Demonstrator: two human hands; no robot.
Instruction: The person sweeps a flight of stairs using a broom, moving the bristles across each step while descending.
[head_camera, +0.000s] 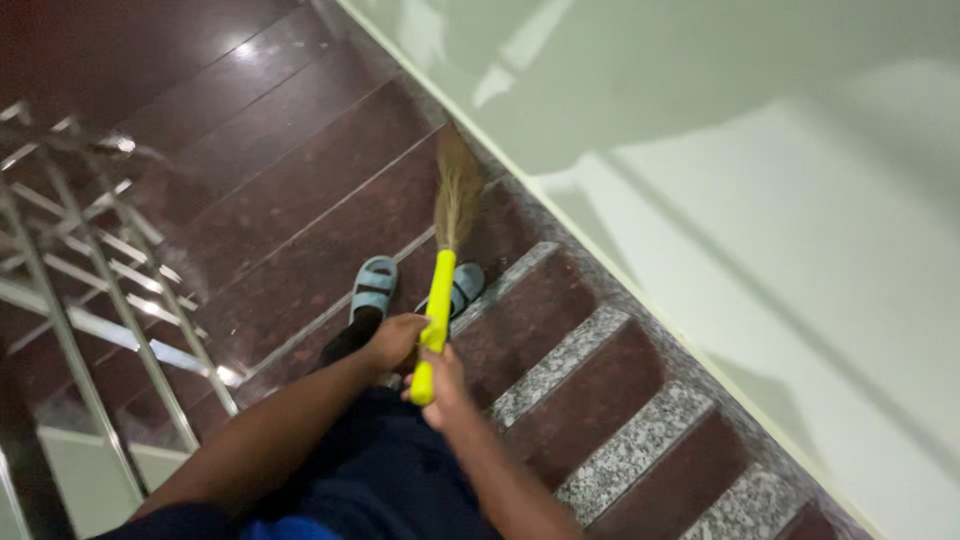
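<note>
Gripping a grass broom (447, 255) by its yellow-green handle: left hand (393, 338) is wrapping its fingers tightly round the upper part, right hand (443, 385) is closing round the butt end just below. Bristles are fanning out beyond the fingers, touching a dark red stair tread (300, 200). Blue sandals (375, 285) are standing just past the knuckles; steel railing (90, 290) well off left.

Bare forearms, dark navy trousers (390, 470), light blue sandals (374, 285), blue hem

An indoor stairwell: dark red stone steps (300, 190) with speckled granite edges, a metal railing (90, 260) at left, a pale wall (750, 200) at right.
</note>
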